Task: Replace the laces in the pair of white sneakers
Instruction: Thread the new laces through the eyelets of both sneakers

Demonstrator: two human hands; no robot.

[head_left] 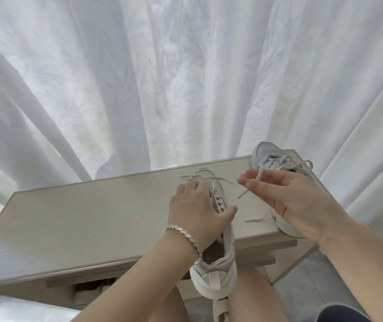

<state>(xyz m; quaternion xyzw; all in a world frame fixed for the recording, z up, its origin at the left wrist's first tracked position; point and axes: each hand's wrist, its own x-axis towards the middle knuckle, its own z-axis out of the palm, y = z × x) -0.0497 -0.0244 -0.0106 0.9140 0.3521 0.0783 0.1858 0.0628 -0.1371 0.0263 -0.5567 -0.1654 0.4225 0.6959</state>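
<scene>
One white sneaker lies heel toward me, half over the front edge of the pale wooden table. My left hand grips its upper over the eyelets, thumb spread to the right. A white lace runs from this shoe's front up to my right hand, which pinches it between thumb and fingertips above the table. The lace's free end hangs down from my fingers. A second white sneaker, laced, stands at the table's far right, partly hidden behind my right hand.
White curtains hang right behind the table. A loose lace end lies on the tabletop near the right front edge. My knees are under the table, and a shelf below the top holds something unclear.
</scene>
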